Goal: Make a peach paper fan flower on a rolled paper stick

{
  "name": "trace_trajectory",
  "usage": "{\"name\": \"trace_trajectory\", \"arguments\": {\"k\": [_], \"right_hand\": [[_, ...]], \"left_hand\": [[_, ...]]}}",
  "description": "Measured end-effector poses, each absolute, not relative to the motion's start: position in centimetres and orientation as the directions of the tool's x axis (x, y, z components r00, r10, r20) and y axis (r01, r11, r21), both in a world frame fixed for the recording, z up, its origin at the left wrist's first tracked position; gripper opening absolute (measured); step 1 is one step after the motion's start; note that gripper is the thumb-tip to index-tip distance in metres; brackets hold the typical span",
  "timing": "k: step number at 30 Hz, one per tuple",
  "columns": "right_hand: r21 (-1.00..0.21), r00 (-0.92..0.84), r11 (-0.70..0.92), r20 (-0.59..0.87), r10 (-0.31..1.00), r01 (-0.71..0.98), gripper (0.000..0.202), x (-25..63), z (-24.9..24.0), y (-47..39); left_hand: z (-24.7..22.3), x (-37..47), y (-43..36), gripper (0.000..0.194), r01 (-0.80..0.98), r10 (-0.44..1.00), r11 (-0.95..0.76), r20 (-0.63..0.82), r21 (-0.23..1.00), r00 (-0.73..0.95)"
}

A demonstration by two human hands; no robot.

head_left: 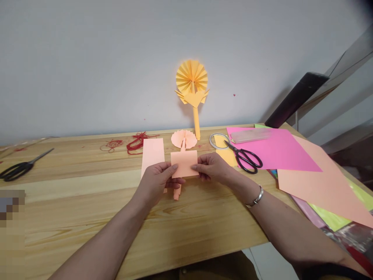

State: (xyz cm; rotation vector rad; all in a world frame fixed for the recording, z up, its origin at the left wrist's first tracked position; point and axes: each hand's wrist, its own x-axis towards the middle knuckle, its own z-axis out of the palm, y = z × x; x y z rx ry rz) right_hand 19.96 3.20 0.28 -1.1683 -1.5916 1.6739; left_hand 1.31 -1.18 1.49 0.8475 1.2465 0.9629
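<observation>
Between my two hands is a small folded sheet of peach paper (184, 165), raised a little above the table. My left hand (159, 179) pinches its left edge, thumb on top. On the opposite edge, the thumb and fingers of my right hand (211, 167) grip it too. Behind the sheet lies a peach paper fan (184, 139) with a pleated round top; its rolled handle shows below, and its middle is hidden. A peach paper strip (153, 153) lies flat just left of it, partly covered by my left hand.
A finished-looking orange paper fan (191, 76) leans on the wall. Black-handled scissors (244, 157) and a roll of tape (219, 141) lie right, near pink paper (279, 149). Other scissors (25, 167) lie far left. Red string (136, 144) sits at the back.
</observation>
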Motion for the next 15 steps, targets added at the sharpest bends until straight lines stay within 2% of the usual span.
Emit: {"name": "trace_trajectory", "arguments": {"k": [5, 10, 15], "right_hand": [[-0.972, -0.467, -0.155, -0.222, 0.856, 0.178, 0.025, 19.99, 0.58, 3.1], [-0.971, -0.529, -0.123, -0.216, 0.82, 0.206, 0.022, 20.15, 0.94, 2.79], [-0.96, -0.619, -0.075, -0.233, 0.75, 0.272, 0.021, 20.19, 1.06, 2.45]], "left_hand": [[1.69, 1.35, -1.34, 0.021, -0.076, 0.941, 0.337, -0.334, 0.938, 0.049], [1.42, 1.12, -1.41, 0.021, -0.097, 0.942, 0.295, -0.273, 0.951, 0.194], [1.28, 1.04, -1.29, 0.026, -0.116, 0.933, 0.356, -0.345, 0.927, 0.099]]}}
